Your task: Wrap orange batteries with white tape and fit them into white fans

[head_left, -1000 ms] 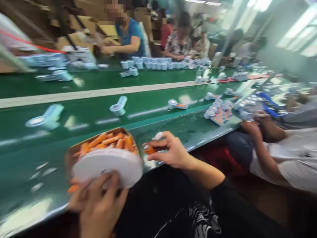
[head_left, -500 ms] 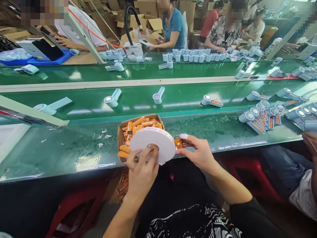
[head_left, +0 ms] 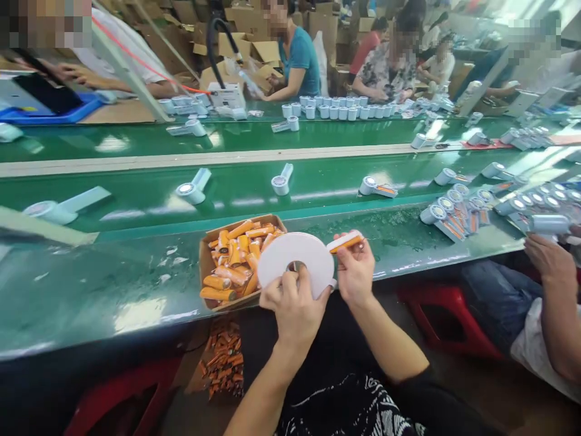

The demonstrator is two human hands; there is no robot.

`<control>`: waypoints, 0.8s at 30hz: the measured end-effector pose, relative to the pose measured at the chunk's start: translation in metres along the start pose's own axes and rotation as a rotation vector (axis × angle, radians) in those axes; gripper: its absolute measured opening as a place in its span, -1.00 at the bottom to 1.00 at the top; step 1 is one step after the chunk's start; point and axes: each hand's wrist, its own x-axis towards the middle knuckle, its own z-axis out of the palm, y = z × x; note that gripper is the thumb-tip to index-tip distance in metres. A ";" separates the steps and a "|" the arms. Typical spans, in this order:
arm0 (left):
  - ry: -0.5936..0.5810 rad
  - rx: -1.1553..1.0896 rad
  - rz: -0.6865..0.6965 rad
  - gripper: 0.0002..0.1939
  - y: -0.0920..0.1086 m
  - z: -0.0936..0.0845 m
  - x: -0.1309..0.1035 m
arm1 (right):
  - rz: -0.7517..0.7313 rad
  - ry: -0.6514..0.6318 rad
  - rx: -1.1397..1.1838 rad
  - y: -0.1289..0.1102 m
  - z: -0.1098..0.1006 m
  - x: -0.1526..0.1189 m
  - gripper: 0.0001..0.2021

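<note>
My left hand [head_left: 295,303] grips a white roll of tape [head_left: 297,247], with fingers at its centre hole and the thumb near its lower right rim. To the right of the roll, my right hand [head_left: 356,266] pinches an orange battery [head_left: 345,242] that has a white strip along its upper side. The battery's left end is close to the roll's rim; I cannot tell whether they touch. Behind and left of the roll, a cardboard box [head_left: 205,254] full of orange batteries [head_left: 233,251] stands at the bench edge, partly covered by the roll.
Pale blue fan bodies [head_left: 190,189] lie spaced along the green conveyor [head_left: 236,181]. More fan bodies [head_left: 447,212] cluster at the right, near a co-worker's hand [head_left: 551,260]. Below the bench sits a heap of orange batteries [head_left: 224,360]. Red stools [head_left: 449,321] stand underneath.
The battery has turned lengthwise in my right hand and now shows a white strip on it. The roll has shifted right, uncovering more of the box. The camera view has shifted too.
</note>
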 end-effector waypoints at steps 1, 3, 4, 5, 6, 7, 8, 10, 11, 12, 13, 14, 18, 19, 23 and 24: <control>-0.025 -0.018 0.025 -0.42 0.004 -0.004 -0.002 | -0.047 -0.015 -0.012 -0.010 -0.004 0.015 -0.52; -0.079 -0.082 0.126 -0.46 0.005 -0.014 -0.004 | -0.226 0.022 -0.012 -0.031 -0.013 0.055 -0.61; -0.096 -0.099 0.162 -0.46 0.001 -0.020 -0.002 | -0.349 0.090 0.016 -0.039 -0.018 0.078 -0.66; -0.107 -0.087 0.165 -0.45 -0.008 -0.024 0.002 | -0.431 0.158 0.031 -0.044 -0.024 0.099 -0.71; -0.122 -0.047 0.131 -0.42 -0.021 -0.029 0.008 | -0.451 0.188 0.028 -0.045 -0.030 0.117 -0.72; -0.151 0.008 0.073 -0.38 -0.038 -0.034 0.016 | -0.426 0.186 0.015 -0.045 -0.037 0.129 -0.69; -0.199 0.066 0.007 -0.33 -0.058 -0.038 0.026 | -0.369 0.168 -0.009 -0.042 -0.046 0.134 -0.63; -0.364 0.100 -0.041 -0.23 -0.100 -0.047 0.050 | -0.212 0.114 -0.077 -0.035 -0.069 0.128 -0.46; -0.441 0.084 -0.027 -0.21 -0.120 -0.050 0.062 | -0.141 0.100 -0.119 -0.031 -0.083 0.119 -0.38; -0.494 0.055 0.001 -0.22 -0.136 -0.053 0.076 | -0.085 0.097 -0.164 -0.029 -0.098 0.109 -0.32; -0.520 0.022 0.041 -0.28 -0.148 -0.056 0.091 | -0.046 0.100 -0.212 -0.027 -0.113 0.098 -0.30; -0.523 -0.012 0.087 -0.36 -0.155 -0.057 0.107 | -0.023 0.106 -0.258 -0.027 -0.128 0.089 -0.30; -0.584 -0.063 0.206 -0.51 -0.134 -0.036 0.197 | 0.006 0.095 -0.374 -0.036 -0.166 0.072 -0.37; -0.625 -0.044 0.205 -0.48 -0.121 -0.022 0.223 | 0.011 0.083 -0.386 -0.038 -0.167 0.070 -0.38; -0.669 0.000 0.233 -0.33 -0.059 0.048 0.300 | 0.054 0.006 -0.363 -0.038 -0.145 0.060 -0.38; -0.688 0.003 0.246 -0.29 -0.047 0.067 0.311 | 0.067 -0.023 -0.342 -0.034 -0.137 0.059 -0.38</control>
